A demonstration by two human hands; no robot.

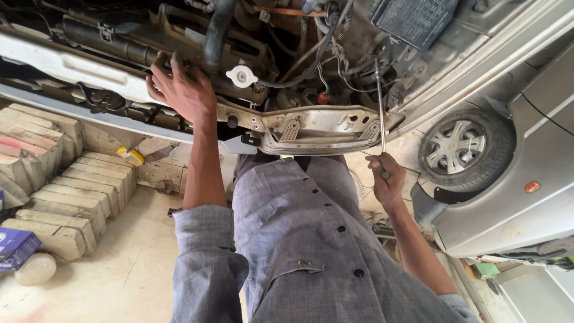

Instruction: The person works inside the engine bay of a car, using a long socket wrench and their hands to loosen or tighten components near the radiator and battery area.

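The right hand is closed in a fist around the lower end of a long metal rod, which runs up into the engine bay. The left hand, well apart from it, curls its fingers over the front crossmember near the white radiator cap.
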